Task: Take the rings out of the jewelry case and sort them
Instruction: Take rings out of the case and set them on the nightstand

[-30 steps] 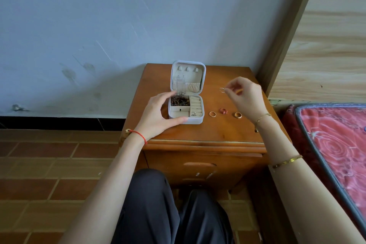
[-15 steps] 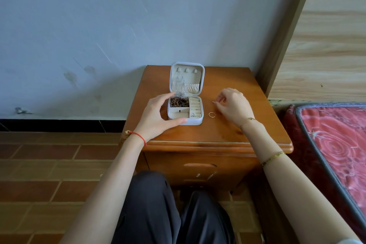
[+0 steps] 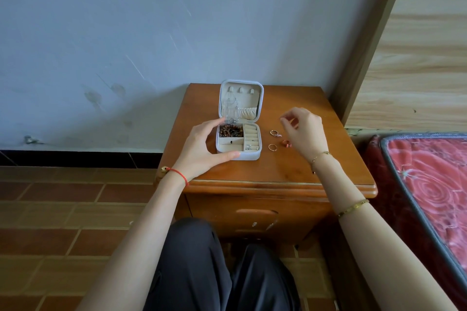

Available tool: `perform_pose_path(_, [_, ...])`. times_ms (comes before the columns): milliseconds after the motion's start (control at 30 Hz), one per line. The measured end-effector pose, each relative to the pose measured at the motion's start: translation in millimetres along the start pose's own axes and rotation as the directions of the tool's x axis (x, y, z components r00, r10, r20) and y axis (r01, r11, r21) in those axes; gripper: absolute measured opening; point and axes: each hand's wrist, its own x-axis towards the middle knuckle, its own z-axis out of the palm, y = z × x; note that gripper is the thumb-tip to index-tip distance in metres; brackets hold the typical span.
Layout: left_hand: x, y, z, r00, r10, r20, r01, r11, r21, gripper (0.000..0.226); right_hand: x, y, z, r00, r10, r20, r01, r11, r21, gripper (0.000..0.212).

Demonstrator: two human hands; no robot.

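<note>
On the nightstand (image 3: pixel 290 169), my left hand (image 3: pixel 199 144) grips the open jewelry case (image 3: pixel 250 156) to steady it, while my right hand (image 3: pixel 305 129), loosely curled and empty, hovers over three rings (image 3: pixel 286 143) laid just beside the case, others yet inside.

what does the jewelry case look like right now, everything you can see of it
The jewelry case is a small square white box with rounded corners and cream lining, standing open on the wooden nightstand, lid upright. The lid holds three tabs, a gathered pocket and a silver chain. The base holds brown beads and ring rolls. The left hand grips its left side, thumb along the front.
</note>
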Motion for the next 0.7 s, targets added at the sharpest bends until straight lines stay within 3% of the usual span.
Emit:
perform_pose_path(167, [-1.4,0.4,-1.5,1.0,0.014,0.01,-0.014,1.0,-0.023,0.085,-28.3,-26.8,-7.2,0.999,0.028,0.04,-0.032,0.993,0.112,0.014])
perform_pose_path(367, [-5.4,5.7,-0.7,0.999,0.048,-0.01,-0.048,0.998,-0.048,0.086,-53.8,-40.8,6.9,0.99,0.041,0.137,-0.052,0.995,0.081,0.026])
perform_pose_path(533, [-17.6,8.3,2.2,1.0,-0.001,-0.002,0.001,0.998,0.062,0.094,-57.2,-42.5,8.0,0.983,0.042,0.181,-0.059,0.994,0.092,0.027])
perform_pose_path(700, [-22.6,6.6,4.4,0.996,-0.071,-0.045,0.073,0.996,0.049,0.086,-59.6,-45.1,6.5,0.98,0.022,0.199,-0.044,0.993,0.108,0.026])
